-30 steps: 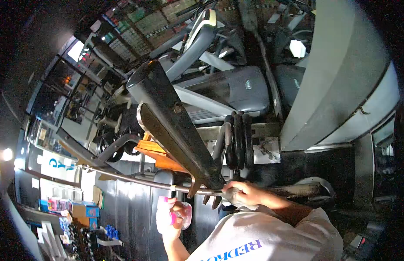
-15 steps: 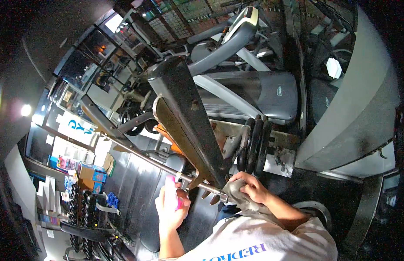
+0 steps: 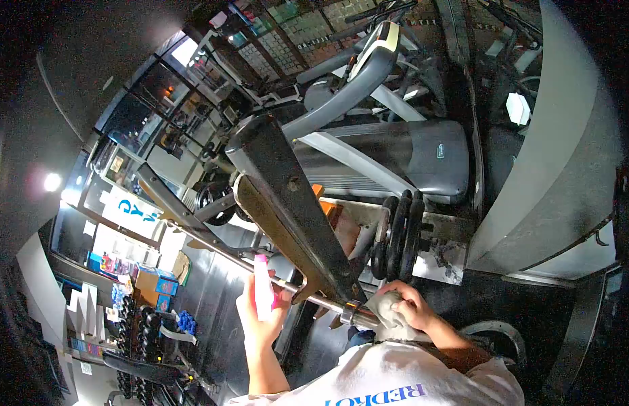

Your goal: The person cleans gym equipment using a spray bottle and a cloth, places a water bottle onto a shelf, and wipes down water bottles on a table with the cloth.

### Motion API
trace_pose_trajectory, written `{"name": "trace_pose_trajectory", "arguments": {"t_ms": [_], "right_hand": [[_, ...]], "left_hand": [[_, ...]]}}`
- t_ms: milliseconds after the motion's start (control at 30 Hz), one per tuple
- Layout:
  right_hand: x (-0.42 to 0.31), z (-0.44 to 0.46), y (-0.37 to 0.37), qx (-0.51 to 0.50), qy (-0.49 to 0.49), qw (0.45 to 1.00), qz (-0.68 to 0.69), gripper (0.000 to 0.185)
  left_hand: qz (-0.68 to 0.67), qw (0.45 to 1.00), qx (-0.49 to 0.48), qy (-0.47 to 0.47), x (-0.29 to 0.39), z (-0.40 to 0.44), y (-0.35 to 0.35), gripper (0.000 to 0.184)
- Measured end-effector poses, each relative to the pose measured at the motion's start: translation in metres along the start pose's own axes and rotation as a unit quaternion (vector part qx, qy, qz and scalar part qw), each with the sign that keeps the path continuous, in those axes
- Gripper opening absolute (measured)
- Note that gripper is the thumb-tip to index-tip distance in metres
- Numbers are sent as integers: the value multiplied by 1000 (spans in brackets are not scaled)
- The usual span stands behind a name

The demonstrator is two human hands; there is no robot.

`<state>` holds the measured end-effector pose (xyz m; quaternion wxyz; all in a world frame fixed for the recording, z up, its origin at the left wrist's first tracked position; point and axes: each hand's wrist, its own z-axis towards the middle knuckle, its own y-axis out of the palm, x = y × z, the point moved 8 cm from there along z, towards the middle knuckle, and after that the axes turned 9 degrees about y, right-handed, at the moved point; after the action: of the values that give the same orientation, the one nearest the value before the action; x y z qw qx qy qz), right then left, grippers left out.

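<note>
My left hand (image 3: 262, 314) is wrapped round a white and pink spray bottle (image 3: 263, 291), held upright just in front of a steel barbell (image 3: 226, 255). At the barbell's near end, my right hand (image 3: 410, 304) grips a crumpled grey cloth (image 3: 390, 319). The cloth lies round the thick end sleeve, beside the collar, and hides the tip. A black padded upright (image 3: 297, 196) with a worn metal hook plate stands behind the bar, which passes in front of it.
A treadmill (image 3: 436, 155) stands beyond the upright. Black weight plates (image 3: 397, 233) hang to the right, near a curved grey panel (image 3: 537, 169). Lower left are a dumbbell rack (image 3: 146, 338), a bench (image 3: 138, 363) and boxes (image 3: 167, 284).
The cloth and my right hand have shifted outward along the bar, so more of the collar and sleeve shows. The whole view has tilted slightly. My left hand still holds the bottle.
</note>
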<state>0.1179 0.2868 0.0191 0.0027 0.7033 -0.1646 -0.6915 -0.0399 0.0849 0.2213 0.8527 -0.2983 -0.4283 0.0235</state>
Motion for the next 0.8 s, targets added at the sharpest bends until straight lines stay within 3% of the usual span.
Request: {"name": "trace_pose_trajectory", "arguments": {"t_ms": [100,167,300,367,667,800], "right_hand": [[2,-3,-8,-3,43,999,3,45],[-6,-3,-11,5,-4,1000,-5,42],[-5,0,-9,13,1,1000,-9,42],[-3,6,-5,3,-6,1000,-20,42],[-26,23,14,-27,-48,992,-112,50],[-24,23,15,-27,-40,995,-91,51]], "left_hand": [[-7,999,-9,-35,-18,-17,5,37],[-4,998,-12,-57,-29,-28,4,35],[11,996,-31,-81,-37,-46,-1,34],[57,989,-87,-107,-31,-52,1,34],[29,979,-118,-162,-41,-77,9,39],[8,974,-133,-181,-41,-84,17,36]]}}
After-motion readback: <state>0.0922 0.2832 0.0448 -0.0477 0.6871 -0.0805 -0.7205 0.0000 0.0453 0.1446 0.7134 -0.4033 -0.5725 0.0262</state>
